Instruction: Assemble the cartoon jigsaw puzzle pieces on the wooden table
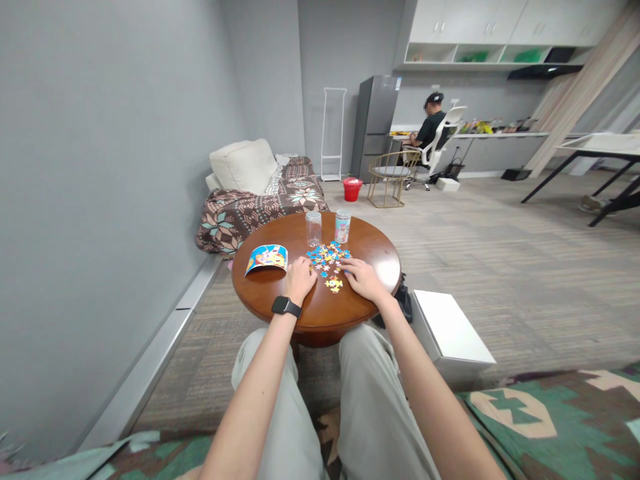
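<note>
A loose pile of jigsaw puzzle pieces (327, 255), mostly blue, white and yellow, lies on the round brown wooden table (273, 300). Nearer to me, a small joined cluster of yellow puzzle pieces (334, 285) sits apart from the pile. My left hand (300, 279), with a black watch on its wrist, rests at the pile's left edge, fingers slightly bent and apart. On the right side my right hand (363, 277) reaches to the pieces with outstretched fingers; its fingertips are at the pile's edge. A curved picture sheet (267, 258) lies left of my left hand.
Behind the pile stand a clear jar (313, 230) and a printed canister (343, 227). A white box (450, 327) is on the floor at right. Farther back are a covered sofa (265, 200), a red bucket (352, 190), and a seated person (433, 127).
</note>
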